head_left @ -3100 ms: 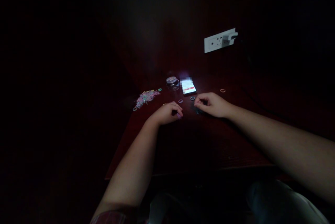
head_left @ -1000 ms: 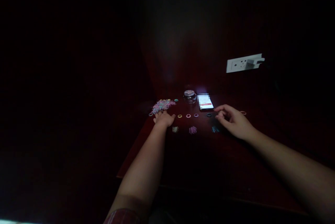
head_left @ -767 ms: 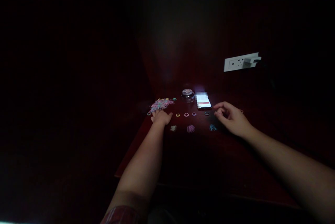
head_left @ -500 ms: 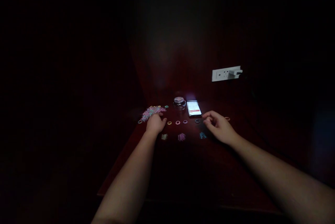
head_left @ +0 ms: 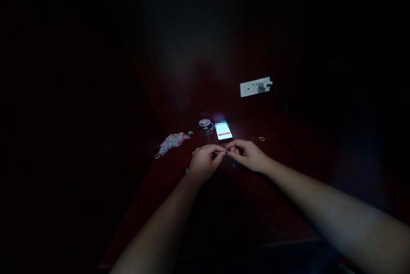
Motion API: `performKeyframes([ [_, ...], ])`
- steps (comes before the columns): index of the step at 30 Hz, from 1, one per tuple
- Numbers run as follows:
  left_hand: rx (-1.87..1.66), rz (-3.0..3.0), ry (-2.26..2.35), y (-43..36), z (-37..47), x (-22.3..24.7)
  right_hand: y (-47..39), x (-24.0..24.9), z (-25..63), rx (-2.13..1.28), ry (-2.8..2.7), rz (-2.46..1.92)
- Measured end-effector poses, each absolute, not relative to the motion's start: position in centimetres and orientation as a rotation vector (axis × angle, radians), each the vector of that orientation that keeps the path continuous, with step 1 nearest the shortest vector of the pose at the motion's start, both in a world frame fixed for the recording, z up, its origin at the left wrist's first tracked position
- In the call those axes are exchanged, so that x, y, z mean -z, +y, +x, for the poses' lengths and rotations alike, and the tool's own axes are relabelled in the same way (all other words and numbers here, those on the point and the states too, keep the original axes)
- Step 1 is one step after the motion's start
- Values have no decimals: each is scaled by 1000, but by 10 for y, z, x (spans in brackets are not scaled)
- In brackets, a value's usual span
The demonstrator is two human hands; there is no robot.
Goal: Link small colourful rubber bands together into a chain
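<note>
Left hand (head_left: pixel 205 161) pinches a thin band (head_left: pixel 227 151); it reaches right hand (head_left: pixel 251 155), whose grip is unclear.

Reaches forward with left arm (head_left: pixel 156 227) from the lower left and right arm (head_left: pixel 320 193) from the lower right, both bare. Holds left hand (head_left: pixel 205 161) and right hand (head_left: pixel 250 156) close together, almost fingertip to fingertip. Bends index finger towards thumb on each, too dim to tell how tightly.
</note>
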State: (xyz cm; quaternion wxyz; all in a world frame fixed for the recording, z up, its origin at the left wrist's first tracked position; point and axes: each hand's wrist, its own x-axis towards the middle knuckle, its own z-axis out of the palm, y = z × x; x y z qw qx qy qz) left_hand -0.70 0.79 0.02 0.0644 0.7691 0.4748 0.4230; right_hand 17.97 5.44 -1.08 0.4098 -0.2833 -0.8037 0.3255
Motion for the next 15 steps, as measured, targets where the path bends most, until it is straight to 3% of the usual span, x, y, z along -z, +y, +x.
performKeyframes([
  [15, -1350, 2328, 1291, 8, -5, -3, 59, 12, 185, -671, -2074, -630],
])
